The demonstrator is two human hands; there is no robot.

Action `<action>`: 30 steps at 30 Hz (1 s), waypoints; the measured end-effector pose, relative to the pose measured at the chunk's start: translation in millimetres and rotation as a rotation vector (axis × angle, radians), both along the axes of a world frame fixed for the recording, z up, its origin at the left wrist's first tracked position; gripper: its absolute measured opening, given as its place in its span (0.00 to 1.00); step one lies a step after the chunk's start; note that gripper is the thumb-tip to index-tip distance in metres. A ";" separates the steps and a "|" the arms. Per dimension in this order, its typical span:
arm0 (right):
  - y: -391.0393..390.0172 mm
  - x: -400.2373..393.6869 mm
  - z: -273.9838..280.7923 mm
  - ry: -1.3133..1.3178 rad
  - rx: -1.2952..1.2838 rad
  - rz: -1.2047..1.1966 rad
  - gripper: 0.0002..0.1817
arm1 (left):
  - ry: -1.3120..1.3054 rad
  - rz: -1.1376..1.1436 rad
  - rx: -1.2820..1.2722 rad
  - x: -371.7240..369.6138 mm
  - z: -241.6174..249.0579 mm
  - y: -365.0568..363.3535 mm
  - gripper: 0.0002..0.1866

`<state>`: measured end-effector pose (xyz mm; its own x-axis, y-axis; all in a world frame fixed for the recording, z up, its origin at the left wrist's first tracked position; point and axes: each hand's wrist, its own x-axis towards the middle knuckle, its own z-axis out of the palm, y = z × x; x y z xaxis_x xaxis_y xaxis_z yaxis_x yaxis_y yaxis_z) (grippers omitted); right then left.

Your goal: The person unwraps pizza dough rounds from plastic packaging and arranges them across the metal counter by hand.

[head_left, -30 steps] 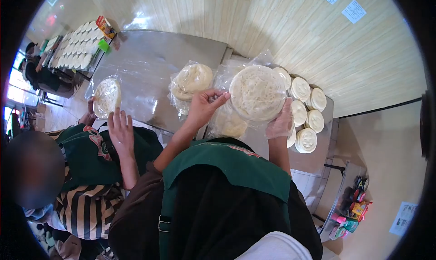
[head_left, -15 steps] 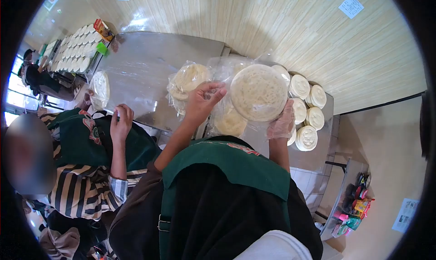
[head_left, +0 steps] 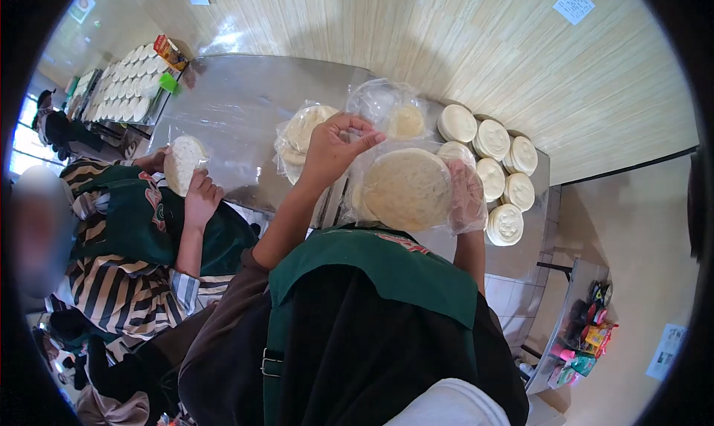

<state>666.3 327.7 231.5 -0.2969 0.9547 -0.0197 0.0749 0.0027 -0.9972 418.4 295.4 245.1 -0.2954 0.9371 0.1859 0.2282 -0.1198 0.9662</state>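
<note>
Flatbread being lowered into bag

The flatbread [head_left: 406, 189] is being brought down toward the apron by the right hand [head_left: 467, 198], while the bag [head_left: 379, 106] mouth is being lifted by the left hand [head_left: 332, 148]; the co-worker's bread [head_left: 184, 163] is being drawn closer.

A round, pale flatbread [head_left: 405, 190] sits tilted inside a clear plastic bag [head_left: 375, 106], held up above the desk [head_left: 238, 106], its flat face toward the camera.
</note>
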 end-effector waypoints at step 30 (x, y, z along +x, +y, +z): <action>-16.0 6.0 -10.6 0.109 0.032 -0.233 0.24 | 0.465 0.172 0.048 38.8 -30.0 -25.6 0.15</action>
